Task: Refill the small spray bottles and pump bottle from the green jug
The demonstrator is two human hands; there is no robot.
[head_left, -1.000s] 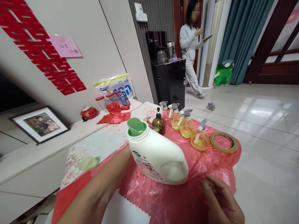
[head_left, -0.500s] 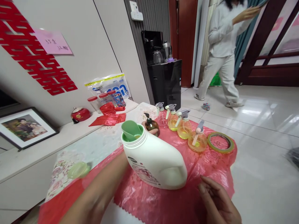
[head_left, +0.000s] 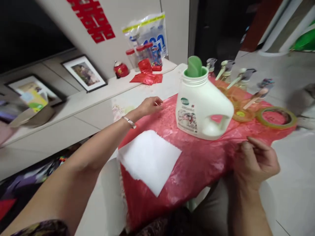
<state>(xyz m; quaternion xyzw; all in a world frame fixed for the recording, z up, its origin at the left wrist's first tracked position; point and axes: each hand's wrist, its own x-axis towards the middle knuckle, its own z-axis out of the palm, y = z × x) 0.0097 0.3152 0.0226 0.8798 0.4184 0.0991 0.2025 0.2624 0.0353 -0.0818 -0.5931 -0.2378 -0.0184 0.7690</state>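
Left hand (head_left: 149, 106) withdrawn, seemingly loose, by red sheet (head_left: 194, 164) edge; gap to jug (head_left: 200, 105).

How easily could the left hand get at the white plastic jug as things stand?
Probably yes: only red plastic sheeting shows between the left hand and the white plastic jug, though its handle is on the side away from that hand.
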